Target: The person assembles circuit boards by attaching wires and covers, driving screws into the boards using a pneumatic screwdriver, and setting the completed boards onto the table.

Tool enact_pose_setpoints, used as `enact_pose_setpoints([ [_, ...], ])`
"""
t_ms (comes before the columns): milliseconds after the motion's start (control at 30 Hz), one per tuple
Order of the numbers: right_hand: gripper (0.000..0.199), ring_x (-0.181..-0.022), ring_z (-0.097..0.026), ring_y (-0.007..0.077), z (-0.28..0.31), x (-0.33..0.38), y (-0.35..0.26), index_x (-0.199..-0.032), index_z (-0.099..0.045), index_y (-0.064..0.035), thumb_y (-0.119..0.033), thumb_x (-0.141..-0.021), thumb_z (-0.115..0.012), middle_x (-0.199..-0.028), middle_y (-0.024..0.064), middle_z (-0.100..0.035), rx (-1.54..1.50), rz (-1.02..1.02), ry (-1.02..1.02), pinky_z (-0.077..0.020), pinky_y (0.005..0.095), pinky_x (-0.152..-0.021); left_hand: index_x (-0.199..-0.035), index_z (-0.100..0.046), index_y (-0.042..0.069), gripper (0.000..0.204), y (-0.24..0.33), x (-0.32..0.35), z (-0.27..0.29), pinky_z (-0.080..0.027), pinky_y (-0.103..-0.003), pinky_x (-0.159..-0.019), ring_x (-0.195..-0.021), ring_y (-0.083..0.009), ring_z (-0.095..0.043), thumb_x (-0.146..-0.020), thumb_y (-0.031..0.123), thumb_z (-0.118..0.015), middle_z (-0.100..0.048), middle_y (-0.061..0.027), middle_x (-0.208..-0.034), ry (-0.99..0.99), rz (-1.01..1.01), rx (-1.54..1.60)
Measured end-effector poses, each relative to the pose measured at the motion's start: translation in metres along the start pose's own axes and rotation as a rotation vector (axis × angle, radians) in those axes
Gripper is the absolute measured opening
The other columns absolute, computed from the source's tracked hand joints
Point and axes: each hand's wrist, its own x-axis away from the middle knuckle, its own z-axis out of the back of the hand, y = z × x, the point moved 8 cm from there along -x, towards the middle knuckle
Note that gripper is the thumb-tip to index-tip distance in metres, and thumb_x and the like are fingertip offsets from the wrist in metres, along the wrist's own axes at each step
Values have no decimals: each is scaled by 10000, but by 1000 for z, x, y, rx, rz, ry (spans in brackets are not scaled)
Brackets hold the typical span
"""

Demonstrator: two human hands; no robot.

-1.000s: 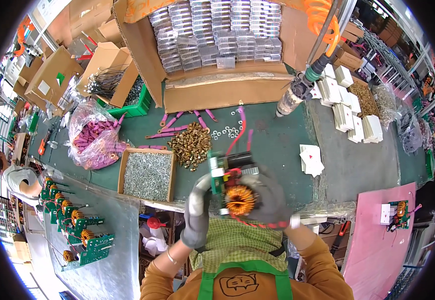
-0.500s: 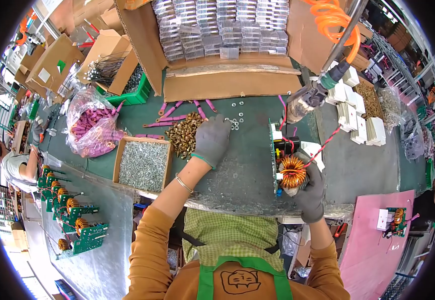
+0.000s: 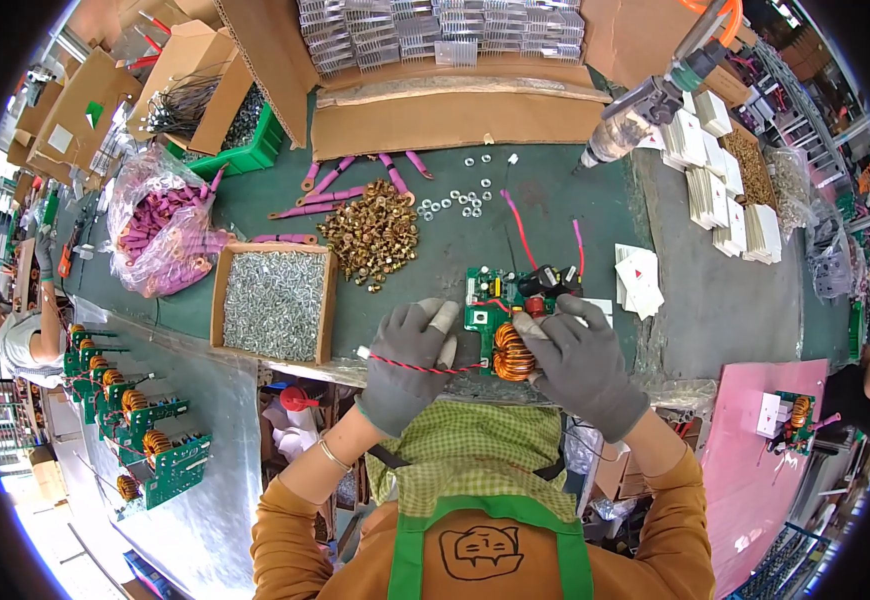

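between left grip and right grip, a circuit board.

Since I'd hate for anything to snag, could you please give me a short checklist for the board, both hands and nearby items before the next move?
1. Circuit board component side up: ok.
2. Right hand at the board: ok, thumb by the orange coil.
3. Twisted red-and-black wire clear of the left hand: not ok, it runs across the glove.
4. Hanging power tool clear of the board: ok, beyond it to the right.
5. Loose silver rings clear of the board: ok, farther back.
6. Board's underside clear: cannot tell, hidden.
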Motion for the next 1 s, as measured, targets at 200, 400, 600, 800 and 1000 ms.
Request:
enact_pose_setpoints([
  [200,353,-783,-598,176,-2,-3,-8,-1176,-603,-28,-85,-828,-593,-805,29,-557,94,25,5,-417,359,-987,-1252,-564,40,493,7,2,-12,-438,-443,-867,-1064,-300,-554,-785,166,-659,-576,-118,-1175,-20,6,-80],
  [400,338,-766,-588,164,-6,-1,-7,-1164,-611,-34,-86,-831,-593,-780,21,-538,98,29,16,-422,359,-972,-1256,-571,50,510,5,5,-21,-422,-445,-895,-1118,-279,-541,-781,210,-664,-566,-100,-1204,-55,12,-136],
  [600,383,-788,-593,161,-5,-1,-10,-1194,-604,-29,-80,-814,-589,-832,26,-563,127,45,-8,-399,361,-1007,-1276,-556,63,534,5,9,-21,-398,-452,-938,-1129,-278,-529,-776,219,-662,-553,-96,-1208,-47,25,-137],
  [800,428,-837,-595,199,-6,4,-10,-1179,-612,-23,-102,-758,-606,-905,58,-587,132,60,-32,-379,389,-1030,-1199,-581,69,456,1,2,3,-454,-432,-831,-1042,-285,-562,-770,196,-674,-578,-91,-1157,48,-44,-157],
  [1000,630,-969,-565,274,19,-10,-8,-1201,-585,-53,-213,-619,-766,-1085,101,-562,-91,1,-49,-399,424,-999,-1117,-596,62,325,-63,4,26,-494,-395,-727,-869,-290,-585,-799,113,-641,-593,-97,-1003,11,183,-409],
])
